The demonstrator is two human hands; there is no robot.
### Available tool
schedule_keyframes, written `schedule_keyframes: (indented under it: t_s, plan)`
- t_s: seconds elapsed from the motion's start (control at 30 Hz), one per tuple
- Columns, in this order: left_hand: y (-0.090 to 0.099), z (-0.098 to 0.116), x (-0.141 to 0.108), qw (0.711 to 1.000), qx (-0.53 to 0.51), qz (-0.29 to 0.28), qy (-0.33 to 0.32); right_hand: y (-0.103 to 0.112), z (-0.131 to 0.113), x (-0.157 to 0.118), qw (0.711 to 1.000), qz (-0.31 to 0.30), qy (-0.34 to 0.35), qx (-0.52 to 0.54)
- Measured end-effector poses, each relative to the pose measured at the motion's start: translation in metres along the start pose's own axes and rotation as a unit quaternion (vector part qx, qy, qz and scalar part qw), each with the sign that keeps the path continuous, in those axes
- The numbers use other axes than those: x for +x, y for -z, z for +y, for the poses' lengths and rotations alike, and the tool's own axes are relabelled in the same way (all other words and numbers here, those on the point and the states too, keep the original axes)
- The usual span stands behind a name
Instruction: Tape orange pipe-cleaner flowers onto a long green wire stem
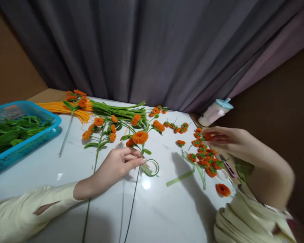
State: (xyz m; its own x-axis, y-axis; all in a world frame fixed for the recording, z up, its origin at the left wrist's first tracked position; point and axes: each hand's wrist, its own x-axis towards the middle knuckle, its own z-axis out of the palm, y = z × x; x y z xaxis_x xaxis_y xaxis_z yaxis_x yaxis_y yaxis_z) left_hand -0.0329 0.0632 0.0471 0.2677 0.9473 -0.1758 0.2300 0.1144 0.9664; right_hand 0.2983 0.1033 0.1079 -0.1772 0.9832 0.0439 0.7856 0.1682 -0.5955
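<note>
My left hand pinches the stem of an orange flower branch at the middle of the white table. A roll of green tape rests against that stem, just right of my fingertips. Below my hand the bare dark wire of the stem runs down toward the near edge. On the right, my right hand is over the pile of small orange flowers, its fingers closed around an orange flower, partly hidden by the fingers.
A blue basket holds green leaves at the left. Green stems and orange strips lie at the back, near finished-looking branches. A cup, scissors and a strip of green tape are to the right.
</note>
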Motion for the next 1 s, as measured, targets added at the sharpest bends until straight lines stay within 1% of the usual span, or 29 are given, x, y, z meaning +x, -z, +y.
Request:
schedule_keyframes:
  t_s: [0.07, 0.13, 0.2, 0.27, 0.33, 0.37, 0.4, 0.43, 0.47, 0.5, 0.53, 0.57, 0.6, 0.67, 0.73, 0.8, 0.9, 1.0]
  plan:
    - [0.000, 0.000, 0.000, 1.000, 0.006, 0.007, 0.000, 0.003, 0.027, 0.010, 0.998, -0.002, -0.050, 0.034]
    - [0.001, -0.001, 0.001, 1.000, 0.012, 0.017, -0.002, -0.001, 0.045, 0.022, 0.992, -0.016, -0.105, 0.075]
    - [0.002, -0.004, 0.003, 1.000, 0.012, 0.024, 0.003, -0.005, 0.055, 0.029, 0.985, -0.029, -0.123, 0.115]
    - [0.003, -0.007, 0.005, 0.999, 0.014, 0.032, 0.012, -0.001, 0.059, 0.027, 0.983, -0.012, -0.136, 0.126]
    - [0.004, -0.009, 0.005, 0.999, 0.017, 0.045, 0.018, 0.012, 0.058, 0.014, 0.981, 0.043, -0.138, 0.126]
    - [0.004, -0.008, 0.005, 0.998, 0.018, 0.052, 0.021, 0.022, 0.057, 0.004, 0.978, 0.109, -0.129, 0.120]
    - [0.004, -0.008, 0.004, 0.998, 0.021, 0.059, 0.024, 0.032, 0.056, -0.008, 0.975, 0.155, -0.120, 0.105]
    - [0.004, -0.006, 0.003, 0.997, 0.023, 0.066, 0.029, 0.042, 0.057, -0.020, 0.959, 0.241, -0.128, 0.073]
    - [0.003, -0.004, 0.002, 0.997, 0.031, 0.068, 0.036, 0.051, 0.059, -0.032, 0.948, 0.282, -0.139, 0.058]
    - [0.003, -0.002, 0.001, 0.996, 0.038, 0.069, 0.041, 0.058, 0.063, -0.043, 0.941, 0.294, -0.157, 0.052]
    - [0.002, 0.000, 0.000, 0.995, 0.043, 0.075, 0.042, 0.063, 0.070, -0.052, 0.937, 0.288, -0.191, 0.056]
    - [0.002, 0.002, -0.001, 0.995, 0.045, 0.082, 0.040, 0.066, 0.079, -0.057, 0.930, 0.268, -0.241, 0.075]
    - [0.001, 0.003, -0.002, 0.995, 0.044, 0.087, 0.037, 0.066, 0.090, -0.060, 0.924, 0.253, -0.272, 0.087]
    - [0.001, 0.005, -0.003, 0.995, 0.040, 0.091, 0.031, 0.059, 0.114, -0.059, 0.916, 0.235, -0.305, 0.115]
    - [0.001, 0.006, -0.004, 0.995, 0.042, 0.082, 0.029, 0.044, 0.136, -0.049, 0.897, 0.242, -0.340, 0.143]
    - [0.001, 0.006, -0.004, 0.996, 0.047, 0.076, 0.028, 0.027, 0.153, -0.037, 0.873, 0.261, -0.376, 0.167]
    - [0.001, 0.007, -0.003, 0.996, 0.045, 0.068, 0.030, 0.007, 0.169, -0.023, 0.852, 0.270, -0.393, 0.216]
    - [0.001, 0.006, -0.002, 0.997, 0.045, 0.061, 0.034, -0.002, 0.178, -0.014, 0.841, 0.279, -0.386, 0.255]
